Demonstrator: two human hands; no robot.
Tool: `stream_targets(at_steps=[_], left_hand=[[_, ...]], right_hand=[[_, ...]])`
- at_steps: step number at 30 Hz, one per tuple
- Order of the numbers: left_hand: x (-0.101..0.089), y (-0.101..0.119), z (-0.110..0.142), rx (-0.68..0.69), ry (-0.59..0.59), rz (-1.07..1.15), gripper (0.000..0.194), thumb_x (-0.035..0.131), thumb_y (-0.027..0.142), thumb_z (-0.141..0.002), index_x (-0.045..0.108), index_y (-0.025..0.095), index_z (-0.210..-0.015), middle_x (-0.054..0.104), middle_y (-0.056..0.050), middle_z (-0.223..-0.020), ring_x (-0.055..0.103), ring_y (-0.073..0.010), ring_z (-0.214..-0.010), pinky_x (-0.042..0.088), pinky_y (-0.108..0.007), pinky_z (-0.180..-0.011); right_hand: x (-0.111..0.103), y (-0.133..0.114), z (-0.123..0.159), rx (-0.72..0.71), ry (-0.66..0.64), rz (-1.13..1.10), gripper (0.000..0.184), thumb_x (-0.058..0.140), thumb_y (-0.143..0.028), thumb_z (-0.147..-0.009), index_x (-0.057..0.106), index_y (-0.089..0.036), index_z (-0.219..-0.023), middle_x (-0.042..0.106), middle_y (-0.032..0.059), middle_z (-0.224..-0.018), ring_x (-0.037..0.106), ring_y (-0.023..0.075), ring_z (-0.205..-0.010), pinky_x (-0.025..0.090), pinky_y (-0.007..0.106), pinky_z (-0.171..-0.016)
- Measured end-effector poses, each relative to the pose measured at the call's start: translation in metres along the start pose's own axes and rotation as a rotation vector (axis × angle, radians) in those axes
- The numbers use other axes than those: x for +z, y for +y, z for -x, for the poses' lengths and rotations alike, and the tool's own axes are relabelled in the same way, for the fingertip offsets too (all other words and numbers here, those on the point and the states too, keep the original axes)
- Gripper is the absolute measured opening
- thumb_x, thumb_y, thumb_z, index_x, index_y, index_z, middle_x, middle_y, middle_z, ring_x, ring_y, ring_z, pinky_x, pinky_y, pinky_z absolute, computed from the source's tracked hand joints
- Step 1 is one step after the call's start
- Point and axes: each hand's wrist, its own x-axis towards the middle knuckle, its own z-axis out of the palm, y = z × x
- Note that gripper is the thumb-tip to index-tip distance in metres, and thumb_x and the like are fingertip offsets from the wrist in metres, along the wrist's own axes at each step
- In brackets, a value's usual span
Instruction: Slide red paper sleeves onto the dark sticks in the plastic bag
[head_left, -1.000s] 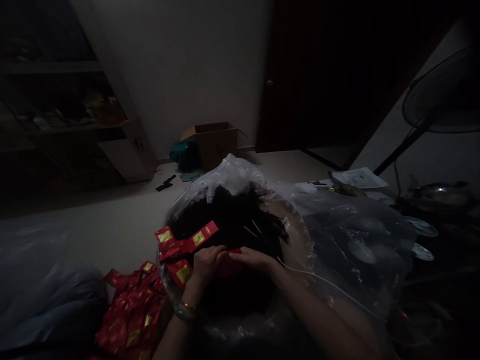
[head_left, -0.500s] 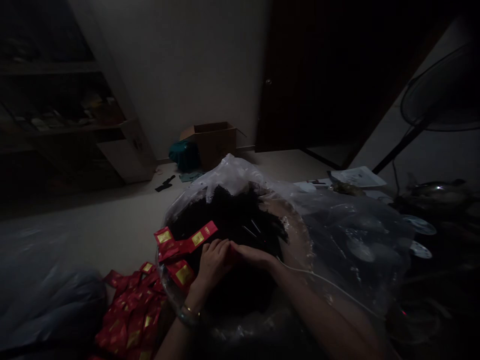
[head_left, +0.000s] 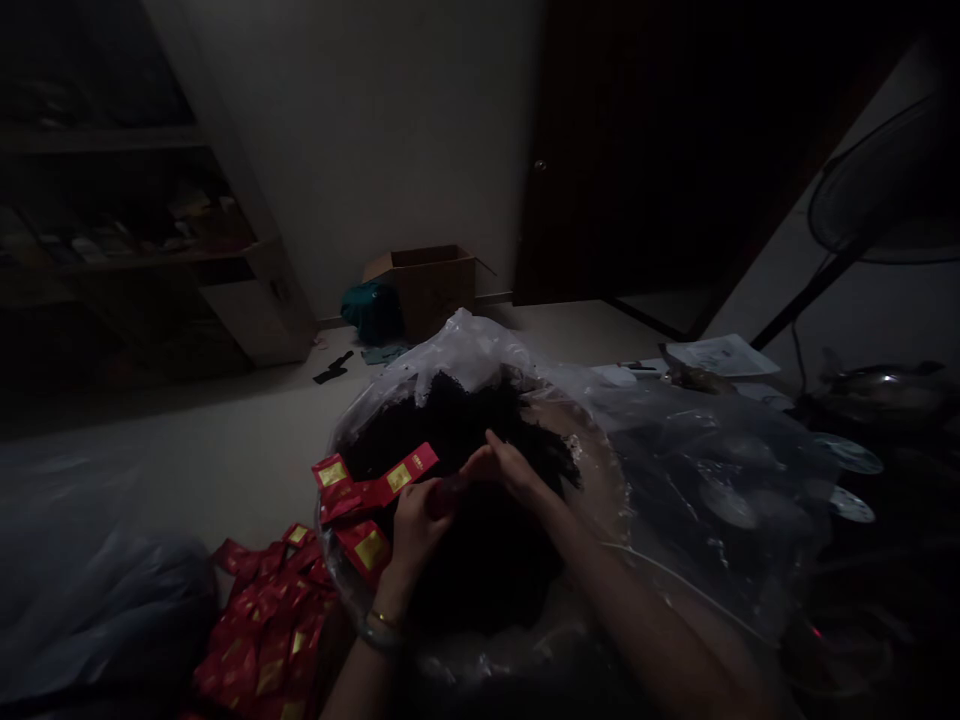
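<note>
- Left hand [head_left: 420,525]: fingers looked curled and clamped on a small red packet [head_left: 448,497], roughly mid-container. Grip seemed to be round its side, which probably kept the upper end clear for the other hand.
- Right hand [head_left: 506,468]: just beside the packet, fingers close together and slightly cupped, angled toward it. Too dark to tell whether they pinched anything or touched the packet.
- Both hands were over the dark heap [head_left: 487,570], likely so anything dropped would land back in it.
- Heap sat in a round container [head_left: 596,455] lined with clear plastic sheet [head_left: 465,335]. Sheet was draped over the rim, presumably to hold loose material in.
- Several flat packets [head_left: 405,475] with gold squares lay at the container's left edge, near the left hand; looks like placement for short reach.
- Bigger packet pile [head_left: 251,630] was lower left, outside the container. Couldn't tell what it rested on.
- White cord [head_left: 690,585] ran under or beside the right forearm, clear of the fingers.
- Open cardboard box [head_left: 439,290] stood by the far wall, well apart.
</note>
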Motion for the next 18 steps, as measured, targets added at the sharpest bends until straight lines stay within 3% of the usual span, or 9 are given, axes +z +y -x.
stream_targets(at_steps=[2, 4, 7, 9, 12, 15, 18], left_hand=[[-0.001, -0.006, 0.000, -0.075, 0.063, 0.057, 0.038, 0.072, 0.029, -0.066, 0.063, 0.018, -0.101, 0.068, -0.007, -0.093, 0.063, -0.0235, -0.085, 0.054, -0.037, -0.074], [0.000, -0.010, 0.000, -0.143, 0.107, 0.106, 0.042, 0.073, 0.034, -0.065, 0.062, 0.018, -0.102, 0.068, -0.008, -0.093, 0.064, -0.0226, -0.083, 0.054, -0.035, -0.071], [0.001, -0.014, 0.001, -0.243, 0.161, 0.162, 0.049, 0.074, 0.040, -0.064, 0.061, 0.016, -0.105, 0.067, -0.009, -0.095, 0.065, -0.0219, -0.080, 0.054, -0.035, -0.070], [0.000, -0.015, 0.001, -0.315, 0.206, 0.182, 0.055, 0.075, 0.044, -0.063, 0.060, 0.015, -0.107, 0.067, -0.010, -0.096, 0.065, -0.0218, -0.078, 0.055, -0.036, -0.069], [0.000, -0.017, 0.000, -0.395, 0.264, 0.206, 0.060, 0.075, 0.048, -0.061, 0.060, 0.014, -0.108, 0.067, -0.011, -0.095, 0.065, -0.0220, -0.075, 0.055, -0.037, -0.069], [0.000, -0.017, -0.001, -0.401, 0.293, 0.237, 0.060, 0.076, 0.048, -0.059, 0.060, 0.015, -0.107, 0.068, -0.010, -0.095, 0.066, -0.0238, -0.081, 0.055, -0.039, -0.074], [0.000, -0.017, -0.001, -0.405, 0.289, 0.244, 0.058, 0.076, 0.047, -0.059, 0.061, 0.016, -0.107, 0.068, -0.010, -0.096, 0.066, -0.0241, -0.084, 0.054, -0.040, -0.078]], right_hand=[[-0.001, -0.001, -0.017, 0.002, 0.100, 0.037, 0.057, 0.029, -0.055, -0.091, 0.066, -0.014, -0.105, 0.069, 0.0142, -0.101, 0.065, 0.0223, -0.094, 0.051, 0.041, -0.082], [0.007, -0.001, -0.035, -0.049, 0.151, 0.219, 0.047, 0.050, -0.045, -0.085, 0.057, -0.016, -0.122, 0.058, 0.0163, -0.125, 0.055, 0.0246, -0.116, 0.044, 0.044, -0.095], [0.029, 0.000, -0.053, -0.026, 0.059, 0.559, 0.068, 0.065, -0.036, -0.074, 0.044, -0.020, -0.136, 0.034, 0.0169, -0.147, 0.030, 0.0332, -0.135, 0.028, 0.057, -0.105], [0.043, -0.001, -0.055, 0.028, 0.002, 0.730, 0.068, 0.067, -0.039, -0.073, 0.045, -0.023, -0.135, 0.027, 0.0158, -0.150, 0.024, 0.0395, -0.136, 0.024, 0.065, -0.101], [0.052, -0.005, -0.042, -0.040, -0.049, 0.913, 0.059, 0.064, -0.046, -0.075, 0.051, -0.025, -0.128, 0.036, 0.0156, -0.145, 0.034, 0.0392, -0.128, 0.031, 0.063, -0.095], [0.046, -0.014, -0.020, -0.146, -0.177, 1.048, 0.064, 0.069, -0.047, -0.069, 0.051, -0.026, -0.127, 0.048, 0.0140, -0.132, 0.044, 0.0342, -0.116, 0.039, 0.054, -0.091], [0.035, -0.023, -0.005, -0.086, -0.301, 1.095, 0.082, 0.076, -0.048, -0.059, 0.044, -0.028, -0.132, 0.046, 0.0129, -0.132, 0.043, 0.0356, -0.117, 0.039, 0.053, -0.092]])
